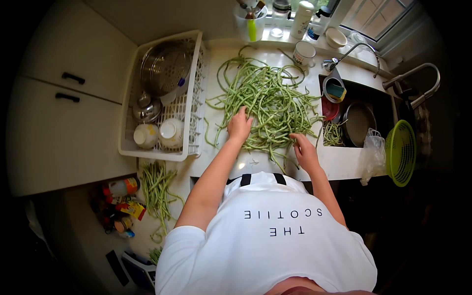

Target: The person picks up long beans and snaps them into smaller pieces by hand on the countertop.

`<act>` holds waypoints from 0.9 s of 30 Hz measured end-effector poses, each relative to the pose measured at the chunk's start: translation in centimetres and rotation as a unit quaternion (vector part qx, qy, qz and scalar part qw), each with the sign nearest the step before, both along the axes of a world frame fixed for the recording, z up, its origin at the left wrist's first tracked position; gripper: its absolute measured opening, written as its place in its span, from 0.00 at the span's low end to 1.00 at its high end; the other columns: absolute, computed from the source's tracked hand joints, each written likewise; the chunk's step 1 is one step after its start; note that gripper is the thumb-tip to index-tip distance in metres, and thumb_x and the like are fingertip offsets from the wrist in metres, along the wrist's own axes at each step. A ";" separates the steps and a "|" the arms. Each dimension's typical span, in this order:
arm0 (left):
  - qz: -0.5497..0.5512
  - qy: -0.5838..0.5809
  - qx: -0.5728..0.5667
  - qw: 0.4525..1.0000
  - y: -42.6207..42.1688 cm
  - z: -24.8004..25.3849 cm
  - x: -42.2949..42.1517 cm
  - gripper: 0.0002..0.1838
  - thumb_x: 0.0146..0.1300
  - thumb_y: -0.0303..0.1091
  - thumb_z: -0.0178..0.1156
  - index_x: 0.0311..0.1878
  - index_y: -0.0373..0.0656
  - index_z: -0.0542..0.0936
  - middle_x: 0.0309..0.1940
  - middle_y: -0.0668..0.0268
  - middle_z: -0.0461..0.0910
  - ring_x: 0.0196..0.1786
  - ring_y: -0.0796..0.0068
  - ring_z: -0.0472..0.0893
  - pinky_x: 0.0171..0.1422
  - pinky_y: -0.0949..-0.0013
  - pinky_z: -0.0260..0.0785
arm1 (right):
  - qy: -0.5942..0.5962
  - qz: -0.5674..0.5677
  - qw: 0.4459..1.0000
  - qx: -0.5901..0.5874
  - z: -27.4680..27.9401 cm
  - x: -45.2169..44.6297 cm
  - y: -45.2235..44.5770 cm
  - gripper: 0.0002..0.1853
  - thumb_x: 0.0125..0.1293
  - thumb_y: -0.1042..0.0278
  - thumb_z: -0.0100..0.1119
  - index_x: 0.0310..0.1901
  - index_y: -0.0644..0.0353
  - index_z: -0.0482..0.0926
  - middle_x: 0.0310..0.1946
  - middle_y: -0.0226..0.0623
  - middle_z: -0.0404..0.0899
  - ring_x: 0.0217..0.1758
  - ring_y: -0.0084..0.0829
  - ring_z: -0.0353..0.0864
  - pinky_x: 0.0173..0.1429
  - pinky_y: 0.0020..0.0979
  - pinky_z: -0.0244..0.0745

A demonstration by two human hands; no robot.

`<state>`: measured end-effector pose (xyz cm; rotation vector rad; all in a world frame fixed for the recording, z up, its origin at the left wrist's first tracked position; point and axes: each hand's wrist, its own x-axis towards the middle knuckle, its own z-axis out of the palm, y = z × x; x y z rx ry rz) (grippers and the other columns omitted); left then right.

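Note:
A large tangled heap of green long beans (270,98) is spread over the white counter in front of me. My left hand (240,126) rests in the near left side of the heap, its curled fingers around some beans and partly hidden among them. At the near right edge of the pile, my right hand (305,151) has bent fingers pinching at bean ends. A few single strands stray from the heap toward the counter's front edge.
A white dish rack (189,118) with bowls and steel pots stands left. More beans (159,189) lie behind it on the side counter. To the right are a sink (385,101) holding a pan, a plastic bag (373,152) and a green colander (400,153). A mug (304,53) sits beyond the heap.

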<state>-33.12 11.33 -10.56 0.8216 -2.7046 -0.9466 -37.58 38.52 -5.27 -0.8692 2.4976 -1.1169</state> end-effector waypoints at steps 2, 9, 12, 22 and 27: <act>0.006 -0.039 0.085 0.996 -0.6 -0.8 -0.8 0.25 0.63 0.34 0.64 0.62 0.38 0.73 0.33 0.63 0.85 0.37 0.64 0.83 0.43 0.64 0.75 | 0.006 -0.018 1.000 -0.016 0.2 0.1 0.9 0.17 0.64 0.81 0.51 0.54 0.58 0.77 0.48 0.42 0.80 0.47 0.46 0.82 0.50 0.38 0.77; -0.009 0.168 0.523 0.835 0.0 7.6 0.9 0.18 0.70 0.30 0.59 0.59 0.33 0.74 0.38 0.64 0.83 0.31 0.86 0.75 0.36 0.79 0.69 | -0.175 -0.063 0.975 -0.122 0.4 0.3 1.8 0.10 0.71 0.72 0.55 0.51 0.62 0.80 0.43 0.37 0.83 0.41 0.28 0.83 0.43 0.28 0.76; -0.025 0.162 0.543 0.823 1.4 11.0 1.7 0.16 0.70 0.30 0.59 0.58 0.36 0.74 0.39 0.63 0.83 0.31 0.85 0.75 0.36 0.79 0.70 | -0.159 -0.049 0.965 -0.205 3.5 0.6 -1.4 0.13 0.71 0.70 0.57 0.54 0.62 0.79 0.43 0.35 0.83 0.38 0.26 0.81 0.44 0.28 0.77; -0.023 0.250 0.591 0.767 3.6 15.3 3.8 0.13 0.69 0.28 0.61 0.54 0.39 0.72 0.40 0.57 0.84 0.32 0.79 0.80 0.38 0.77 0.74 | -0.110 0.093 0.968 -0.207 10.2 1.4 -5.7 0.13 0.62 0.71 0.67 0.48 0.63 0.81 0.35 0.36 0.81 0.35 0.29 0.79 0.39 0.29 0.74; -0.003 0.285 0.565 0.774 3.5 16.2 4.3 0.12 0.69 0.28 0.61 0.50 0.40 0.70 0.40 0.56 0.85 0.35 0.76 0.83 0.42 0.73 0.77 | -0.016 0.095 0.976 -0.196 11.4 1.1 -4.8 0.07 0.62 0.70 0.66 0.38 0.63 0.81 0.31 0.36 0.79 0.37 0.36 0.76 0.44 0.34 0.70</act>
